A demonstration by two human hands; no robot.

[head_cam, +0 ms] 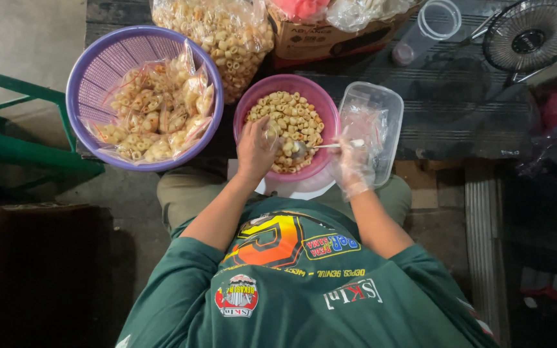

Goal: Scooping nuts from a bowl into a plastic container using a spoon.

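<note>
A pink bowl (pixel 322 109) full of small ring-shaped crackers (pixel 294 116) sits in front of me. My left hand (pixel 254 149), bare, rests on the bowl's near rim and pinches a small clear plastic bag (pixel 270 133) over the crackers. My right hand (pixel 351 169) wears a clear plastic glove and holds a metal spoon (pixel 322 146), whose tip lies in the crackers.
A purple basket (pixel 95 71) on the left holds several filled clear bags of crackers. A large bag of crackers (pixel 224 29) lies behind the bowl. A clear plastic tub (pixel 375 113) stands to the right, a cardboard box (pixel 330 35) and a small fan (pixel 533 32) further back.
</note>
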